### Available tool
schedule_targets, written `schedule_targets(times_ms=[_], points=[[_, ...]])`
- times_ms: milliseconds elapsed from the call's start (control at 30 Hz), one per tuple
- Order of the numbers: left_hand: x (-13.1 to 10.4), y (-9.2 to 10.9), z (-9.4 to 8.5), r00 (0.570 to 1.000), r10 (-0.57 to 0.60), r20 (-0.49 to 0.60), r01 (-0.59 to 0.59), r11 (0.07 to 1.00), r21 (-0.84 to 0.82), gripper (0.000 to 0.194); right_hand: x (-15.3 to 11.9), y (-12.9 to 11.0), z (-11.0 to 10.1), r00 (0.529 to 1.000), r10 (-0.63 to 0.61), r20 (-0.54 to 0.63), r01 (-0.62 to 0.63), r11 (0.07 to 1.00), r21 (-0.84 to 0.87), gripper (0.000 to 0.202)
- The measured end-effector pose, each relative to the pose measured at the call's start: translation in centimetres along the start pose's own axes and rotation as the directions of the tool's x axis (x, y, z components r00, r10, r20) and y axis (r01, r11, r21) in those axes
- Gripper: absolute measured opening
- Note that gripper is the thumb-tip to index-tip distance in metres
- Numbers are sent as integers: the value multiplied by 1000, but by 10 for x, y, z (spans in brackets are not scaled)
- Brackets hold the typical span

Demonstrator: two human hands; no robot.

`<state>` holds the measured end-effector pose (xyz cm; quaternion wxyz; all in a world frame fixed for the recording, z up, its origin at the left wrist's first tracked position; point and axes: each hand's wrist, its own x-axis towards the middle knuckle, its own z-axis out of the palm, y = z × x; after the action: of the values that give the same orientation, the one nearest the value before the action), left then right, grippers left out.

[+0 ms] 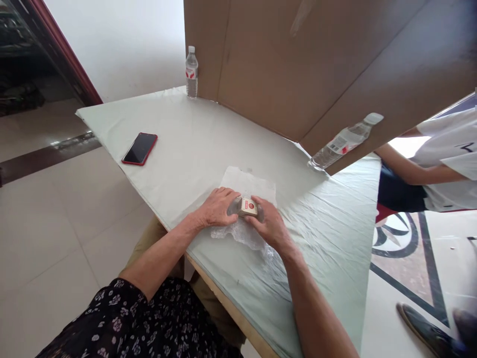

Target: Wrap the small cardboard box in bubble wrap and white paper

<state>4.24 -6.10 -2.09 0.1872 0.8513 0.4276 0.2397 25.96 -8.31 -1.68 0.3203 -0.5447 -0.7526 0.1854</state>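
A small box with a cream top and red print is held over a sheet of bubble wrap on the cloth-covered table. From its left side, my left hand grips it with thumb and fingers. My right hand holds the opposite side, its thumb near the box's front edge. Something grey and see-through shows beside the box, between it and both hands; what it is cannot be made out.
A phone in a red case lies at the left. One water bottle stands by the cardboard panel; another bottle leans against it at the right. Behind the panel a person sits in a white shirt.
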Motion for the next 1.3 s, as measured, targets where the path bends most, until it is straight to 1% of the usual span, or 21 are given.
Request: schedule_targets(times_ms=[33, 67, 133, 200, 267, 300, 367, 433, 467, 567, 633, 667, 733, 833, 900, 933, 1000, 1067, 1133, 1233, 1300], points=[[0, -1, 1, 1000, -15, 12, 15, 1000, 22, 55, 1, 2, 2, 1000, 20, -6, -20, 1000, -3, 51], [0, -1, 1, 999, -27, 19, 26, 999, 39, 56, 2, 5, 0, 998, 53, -40, -53, 999, -2, 48], [0, -3, 3, 999, -43, 24, 41, 997, 63, 60, 0, 17, -12, 975, 136, -174, -136, 991, 12, 49], [0, -4, 3, 998, -56, 29, 54, 996, 72, 63, -7, 34, -31, 919, 232, -318, -233, 972, 35, 52], [0, -4, 3, 997, -65, 38, 62, 995, 72, 64, -16, 55, -49, 853, 313, -417, -331, 943, 31, 57], [0, -4, 3, 997, -66, 40, 63, 996, 71, 64, -21, 65, -56, 830, 356, -429, -384, 923, 22, 58], [-1, -4, 3, 997, -62, 45, 59, 996, 68, 65, -31, 81, -64, 821, 434, -372, -468, 884, -3, 67], [0, -5, 4, 997, -55, 48, 51, 996, 68, 67, -36, 87, -65, 821, 431, -374, -480, 876, -44, 74], [0, -5, 4, 998, -49, 48, 46, 997, 68, 68, -38, 86, -63, 824, 394, -407, -459, 886, -72, 75], [-1, -7, 3, 998, -29, 55, 25, 997, 69, 70, -35, 65, -50, 846, 187, -498, -304, 938, -164, 62], [-1, -8, 3, 998, -15, 64, 11, 997, 71, 72, -31, 44, -35, 890, 48, -454, -150, 970, -192, 49], [-1, -9, 3, 998, -10, 69, 5, 997, 73, 72, -29, 34, -26, 917, -3, -398, -87, 974, -209, 46], [-1, -9, 3, 997, 0, 74, -5, 997, 77, 73, -26, 16, -8, 963, -85, -256, 16, 965, -261, 48], [-1, -8, 1, 995, 9, 96, -17, 996, 92, 73, -23, 6, 13, 995, -97, -28, 83, 942, -326, 65], [0, -9, -2, 991, 8, 135, -23, 993, 113, 73, -22, 6, 19, 993, -59, 99, 91, 925, -369, 71], [0, -11, -5, 986, 0, 165, -21, 992, 128, 73, -23, 8, 20, 989, -38, 141, 91, 916, -392, 71], [-2, -18, -12, 973, -33, 230, -6, 986, 165, 77, -24, 11, 21, 984, -8, 180, 87, 896, -435, 71], [-6, -28, -22, 955, -80, 286, 19, 978, 209, 85, -25, 12, 21, 984, 5, 179, 79, 883, -462, 73], [-13, -39, -31, 942, -113, 315, 39, 972, 231, 91, -26, 12, 21, 985, 7, 171, 76, 879, -471, 74], [-23, -44, -40, 944, -141, 297, 64, 965, 252, 86, -26, 13, 23, 987, -6, 159, 82, 878, -471, 74], [-26, -35, -40, 967, -164, 195, 107, 956, 272, 73, -27, 15, 24, 988, -19, 152, 89, 878, -469, 74]])
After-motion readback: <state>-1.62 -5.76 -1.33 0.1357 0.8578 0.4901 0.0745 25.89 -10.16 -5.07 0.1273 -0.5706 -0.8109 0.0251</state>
